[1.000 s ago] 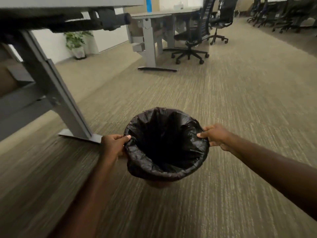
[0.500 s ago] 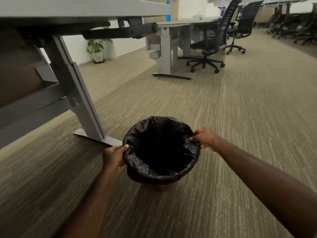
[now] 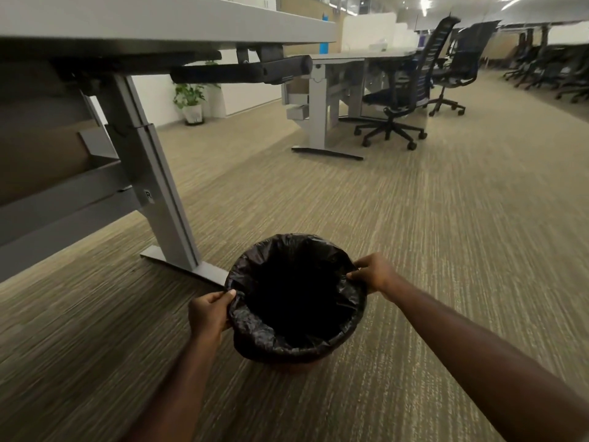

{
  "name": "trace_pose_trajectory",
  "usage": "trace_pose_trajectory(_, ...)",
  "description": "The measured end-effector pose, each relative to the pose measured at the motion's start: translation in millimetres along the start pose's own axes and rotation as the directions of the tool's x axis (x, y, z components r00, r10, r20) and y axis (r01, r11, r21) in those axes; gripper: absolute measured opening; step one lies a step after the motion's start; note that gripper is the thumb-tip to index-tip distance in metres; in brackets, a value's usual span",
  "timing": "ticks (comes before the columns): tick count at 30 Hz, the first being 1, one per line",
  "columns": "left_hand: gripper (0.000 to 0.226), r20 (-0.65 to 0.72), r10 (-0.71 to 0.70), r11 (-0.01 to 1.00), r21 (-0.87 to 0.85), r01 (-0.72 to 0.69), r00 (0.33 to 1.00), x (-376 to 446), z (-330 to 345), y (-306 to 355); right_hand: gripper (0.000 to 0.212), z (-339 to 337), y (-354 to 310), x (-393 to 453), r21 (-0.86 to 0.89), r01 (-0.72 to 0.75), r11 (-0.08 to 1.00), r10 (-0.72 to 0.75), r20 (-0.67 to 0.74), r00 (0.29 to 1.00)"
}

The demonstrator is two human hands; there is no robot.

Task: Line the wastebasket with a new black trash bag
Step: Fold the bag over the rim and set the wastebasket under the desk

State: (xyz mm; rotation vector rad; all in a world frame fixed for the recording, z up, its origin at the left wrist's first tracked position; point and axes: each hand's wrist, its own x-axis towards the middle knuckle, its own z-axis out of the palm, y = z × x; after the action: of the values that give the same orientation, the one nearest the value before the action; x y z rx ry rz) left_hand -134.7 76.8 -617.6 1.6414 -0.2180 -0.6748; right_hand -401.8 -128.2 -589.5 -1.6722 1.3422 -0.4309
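Note:
A round wastebasket (image 3: 287,366) is held just over the carpet in front of me, only a brown strip of its wall showing below the liner. A black trash bag (image 3: 255,327) lines it, folded over the whole rim, its inside dark. My left hand (image 3: 208,314) grips the bag-covered rim on the left side. My right hand (image 3: 373,272) pinches the rim at the far right. Whether the basket's base touches the floor is hidden.
A grey desk leg and foot (image 3: 178,250) stand just left of the basket, under a desk top (image 3: 159,23). A second desk (image 3: 318,106) and black office chairs (image 3: 398,100) stand farther off. A potted plant (image 3: 191,100) is by the wall. Carpet (image 3: 446,234) spreads to the right.
The basket, held in both hands, has moved toward the desk leg on the left, and my view has tilted up. Both grips are unchanged.

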Motion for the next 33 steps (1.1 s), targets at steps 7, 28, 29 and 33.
trace_pose_trajectory(7,0.026,-0.018,-0.031,0.999,-0.020,0.031,0.999,6.8,-2.0,-1.7,0.030,8.6,-7.0,14.0,-0.136,0.059,0.989,-0.060,-0.005,0.998)
trace_pose_trajectory(28,0.038,0.028,0.072,0.996,-0.049,-0.071,0.997,3.7,-7.8,-4.2,0.058,17.3,11.9,11.5,-0.373,0.209,0.904,-0.259,-0.089,0.962)
trace_pose_trajectory(29,0.042,-0.031,0.140,0.988,0.066,-0.138,0.990,7.2,-10.0,-6.0,0.063,17.0,14.1,6.5,-0.463,0.209,0.862,-0.288,-0.106,0.952)
trace_pose_trajectory(33,0.041,-0.086,0.554,0.746,0.494,-0.447,0.828,-0.7,-13.8,0.5,0.089,18.7,16.7,-9.1,-0.749,0.224,0.623,-0.486,-0.146,0.862)
